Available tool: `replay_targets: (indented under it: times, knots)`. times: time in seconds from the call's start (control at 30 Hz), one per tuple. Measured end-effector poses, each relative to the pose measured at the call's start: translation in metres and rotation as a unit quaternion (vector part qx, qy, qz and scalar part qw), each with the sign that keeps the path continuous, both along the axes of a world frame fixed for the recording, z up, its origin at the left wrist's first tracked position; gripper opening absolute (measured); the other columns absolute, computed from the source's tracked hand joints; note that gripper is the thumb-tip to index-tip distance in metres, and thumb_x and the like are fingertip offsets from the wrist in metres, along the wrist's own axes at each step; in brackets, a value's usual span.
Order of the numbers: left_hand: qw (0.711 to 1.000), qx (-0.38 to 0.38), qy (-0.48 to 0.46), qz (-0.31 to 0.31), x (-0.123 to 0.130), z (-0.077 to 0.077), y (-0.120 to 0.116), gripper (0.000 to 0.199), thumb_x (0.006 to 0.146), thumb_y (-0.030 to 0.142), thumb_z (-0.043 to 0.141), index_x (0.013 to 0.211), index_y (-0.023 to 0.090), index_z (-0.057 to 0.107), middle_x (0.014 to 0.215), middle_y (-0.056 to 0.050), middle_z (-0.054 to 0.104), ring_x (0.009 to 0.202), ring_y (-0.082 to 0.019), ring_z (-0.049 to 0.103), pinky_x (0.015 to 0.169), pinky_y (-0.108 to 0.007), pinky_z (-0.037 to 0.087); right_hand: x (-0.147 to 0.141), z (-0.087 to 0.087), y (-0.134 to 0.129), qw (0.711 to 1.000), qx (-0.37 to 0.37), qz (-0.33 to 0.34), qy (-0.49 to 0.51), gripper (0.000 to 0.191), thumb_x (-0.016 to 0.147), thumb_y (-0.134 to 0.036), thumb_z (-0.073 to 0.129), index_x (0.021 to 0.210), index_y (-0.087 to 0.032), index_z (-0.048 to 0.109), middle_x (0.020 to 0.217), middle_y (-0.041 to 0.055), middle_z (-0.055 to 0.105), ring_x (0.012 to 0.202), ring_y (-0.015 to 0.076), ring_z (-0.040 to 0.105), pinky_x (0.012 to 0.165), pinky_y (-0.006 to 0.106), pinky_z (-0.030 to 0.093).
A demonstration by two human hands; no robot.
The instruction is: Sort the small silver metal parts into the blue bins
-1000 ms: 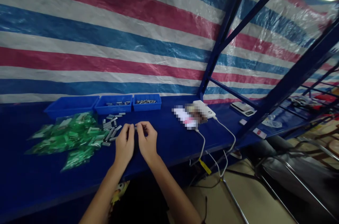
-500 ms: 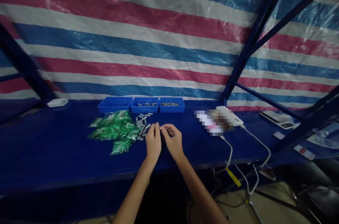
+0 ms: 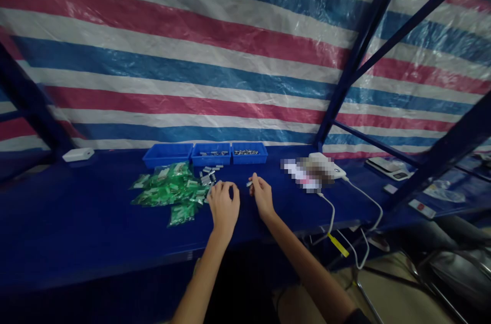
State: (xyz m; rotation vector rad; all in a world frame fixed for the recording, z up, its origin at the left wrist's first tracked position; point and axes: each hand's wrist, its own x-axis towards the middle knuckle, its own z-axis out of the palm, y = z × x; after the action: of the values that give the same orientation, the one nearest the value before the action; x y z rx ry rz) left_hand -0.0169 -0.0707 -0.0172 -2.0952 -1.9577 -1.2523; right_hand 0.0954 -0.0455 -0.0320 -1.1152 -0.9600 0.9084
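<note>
My right hand pinches a small silvery metal piece between thumb and fingertips, a little above the blue tabletop. To its left, my left hand reaches palm down with curved fingers; a gap shows between its thumb and forefinger. Its fingertips are at the near edge of the loose metal pieces, and I see nothing held in it. Beside that hand lies a heap of small clear bags with green contents. The hand hides some of the metal pieces.
Three blue trays stand in a row behind: the left tray, the middle tray and the right tray; the latter two contain small metal parts. A white device with cables lies right. A white box sits far left.
My hands were together at a small piece; now they are apart. The left hand has turned palm down toward the loose pieces, and the right has moved right with a metal piece.
</note>
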Motion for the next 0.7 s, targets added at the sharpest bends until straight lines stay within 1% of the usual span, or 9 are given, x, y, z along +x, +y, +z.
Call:
replay_targets:
  times: [0.1, 0.2, 0.3, 0.37, 0.5, 0.57, 0.63, 0.67, 0.7]
  knots:
    - [0.995, -0.005, 0.089, 0.05, -0.015, -0.003, -0.004, 0.019, 0.081, 0.024, 0.045, 0.09, 0.019, 0.061, 0.095, -0.008, 0.057, 0.092, -0.026, 0.049, 0.077, -0.038, 0.037, 0.0, 0.001, 0.002, 1.0, -0.013, 0.028, 0.002, 0.043, 0.073, -0.058, 0.052, 0.071, -0.016, 0.06, 0.048, -0.0047, 0.045, 0.043, 0.0085, 0.043, 0.044, 0.021, 0.034]
    - [0.99, -0.015, 0.121, 0.067, -0.022, -0.007, -0.006, 0.02, 0.079, 0.018, 0.045, 0.092, 0.02, 0.061, 0.096, -0.008, 0.057, 0.091, -0.026, 0.049, 0.076, -0.038, 0.036, -0.004, 0.005, 0.008, 0.998, -0.029, 0.058, -0.014, 0.04, 0.069, -0.055, 0.057, 0.068, -0.016, 0.061, 0.05, -0.0033, 0.05, 0.045, 0.0092, 0.047, 0.045, 0.022, 0.037]
    - [0.99, -0.021, 0.134, 0.039, -0.021, -0.008, -0.005, 0.023, 0.079, 0.012, 0.043, 0.092, 0.02, 0.06, 0.095, -0.008, 0.057, 0.09, -0.025, 0.05, 0.077, -0.038, 0.037, -0.009, 0.01, 0.019, 0.995, -0.05, 0.086, -0.019, 0.036, 0.066, -0.051, 0.062, 0.064, -0.016, 0.06, 0.05, -0.0029, 0.052, 0.044, 0.0087, 0.048, 0.045, 0.021, 0.036]
    - [0.991, -0.023, 0.131, 0.012, -0.019, -0.009, -0.003, 0.023, 0.08, 0.01, 0.042, 0.091, 0.02, 0.06, 0.094, -0.007, 0.058, 0.09, -0.024, 0.051, 0.078, -0.037, 0.037, -0.013, 0.013, 0.028, 0.994, -0.057, 0.089, -0.026, 0.034, 0.064, -0.049, 0.064, 0.06, -0.016, 0.06, 0.048, -0.0033, 0.052, 0.043, 0.0081, 0.047, 0.044, 0.02, 0.036]
    - [0.992, -0.016, 0.112, -0.049, -0.017, -0.01, 0.001, 0.023, 0.078, 0.007, 0.043, 0.089, 0.019, 0.059, 0.09, -0.007, 0.058, 0.093, -0.023, 0.051, 0.08, -0.036, 0.038, -0.025, 0.023, 0.051, 0.995, -0.038, 0.089, -0.037, 0.032, 0.064, -0.047, 0.065, 0.059, -0.016, 0.06, 0.046, -0.0028, 0.053, 0.043, 0.0084, 0.048, 0.044, 0.02, 0.037]
    - [0.993, -0.013, 0.1, -0.066, -0.017, -0.012, 0.004, 0.022, 0.077, 0.007, 0.044, 0.089, 0.019, 0.058, 0.091, -0.007, 0.058, 0.095, -0.023, 0.051, 0.082, -0.036, 0.038, -0.033, 0.032, 0.065, 0.994, -0.025, 0.104, -0.027, 0.03, 0.066, -0.045, 0.064, 0.064, -0.016, 0.062, 0.053, -0.0001, 0.059, 0.048, 0.0102, 0.054, 0.045, 0.02, 0.039]
    - [0.993, -0.021, 0.09, -0.068, -0.017, -0.013, 0.005, 0.021, 0.078, 0.009, 0.044, 0.09, 0.019, 0.058, 0.091, -0.006, 0.058, 0.093, -0.022, 0.052, 0.081, -0.037, 0.039, -0.04, 0.042, 0.077, 0.99, -0.01, 0.143, 0.011, 0.031, 0.069, -0.043, 0.063, 0.086, -0.017, 0.065, 0.074, 0.0038, 0.068, 0.063, 0.0135, 0.062, 0.049, 0.02, 0.043]
    - [0.993, -0.027, 0.088, -0.067, -0.017, -0.013, 0.006, 0.02, 0.079, 0.009, 0.044, 0.09, 0.019, 0.058, 0.091, -0.006, 0.059, 0.092, -0.022, 0.052, 0.08, -0.037, 0.039, -0.043, 0.045, 0.082, 0.986, -0.004, 0.167, 0.03, 0.035, 0.071, -0.042, 0.061, 0.098, -0.02, 0.064, 0.086, 0.0047, 0.069, 0.071, 0.0143, 0.064, 0.052, 0.02, 0.045]
    - [0.993, -0.033, 0.086, -0.067, -0.018, -0.013, 0.006, 0.019, 0.079, 0.01, 0.044, 0.089, 0.019, 0.058, 0.09, -0.006, 0.059, 0.091, -0.022, 0.052, 0.079, -0.037, 0.039, -0.045, 0.048, 0.085, 0.983, -0.005, 0.178, 0.037, 0.036, 0.072, -0.041, 0.061, 0.103, -0.021, 0.062, 0.093, 0.005, 0.068, 0.076, 0.0146, 0.065, 0.054, 0.02, 0.046]
